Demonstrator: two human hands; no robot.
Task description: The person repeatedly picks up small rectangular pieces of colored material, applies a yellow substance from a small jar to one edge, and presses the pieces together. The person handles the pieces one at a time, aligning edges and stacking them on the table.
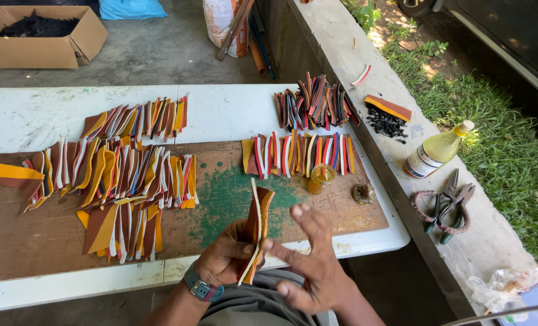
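Observation:
My left hand (225,259), with a blue watch on the wrist, grips a thin stack of curved leather pieces (257,224), brown, orange and white, held upright on edge above the board's near side. My right hand (310,259) is open beside the stack, its fingers spread and the fingertips touching or almost touching the stack's right face. Rows of similar coloured leather strips lie on the brown wooden board (33,235): a large spread at the left (130,175) and a shorter row at the right (299,154).
A small glass jar of yellow liquid (321,178) and a round lid (363,194) stand on the board. Another strip pile (314,102) lies on the white table. On the concrete ledge: a yellow bottle (435,151), pliers (449,205), black bits (385,124). A cardboard box (39,36) is on the floor.

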